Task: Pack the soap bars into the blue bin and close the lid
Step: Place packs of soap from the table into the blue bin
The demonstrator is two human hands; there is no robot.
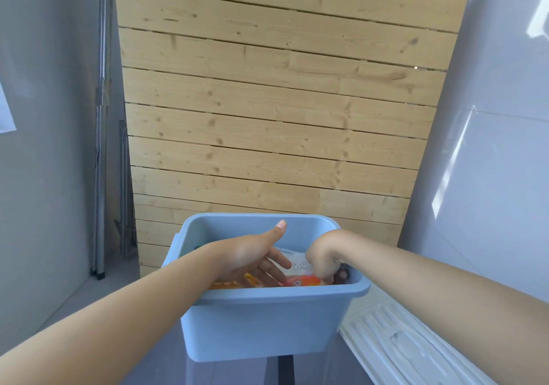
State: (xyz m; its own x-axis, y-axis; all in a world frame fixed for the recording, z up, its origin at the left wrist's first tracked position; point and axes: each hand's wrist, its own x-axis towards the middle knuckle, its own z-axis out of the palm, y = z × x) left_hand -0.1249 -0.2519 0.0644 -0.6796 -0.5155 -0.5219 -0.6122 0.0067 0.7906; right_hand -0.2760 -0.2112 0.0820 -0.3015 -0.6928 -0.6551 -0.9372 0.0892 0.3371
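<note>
The blue bin (267, 325) stands open in front of me, near the lower middle of the view. Both my hands reach down into it. My left hand (255, 254) lies with straight, spread fingers over orange-wrapped soap bars (303, 281) and a clear plastic pack (292, 258) inside. My right hand (322, 261) has its fingers curled down into the bin's right end, on a wrapped soap bar; its fingertips are hidden by the bin's rim. A white ribbed lid (401, 346) lies flat to the right of the bin.
A light wooden slat wall (276, 102) rises behind the bin. Grey panels (50, 147) flank both sides, and metal poles (99, 176) lean at the left. The bin rests on a grey surface (154, 364).
</note>
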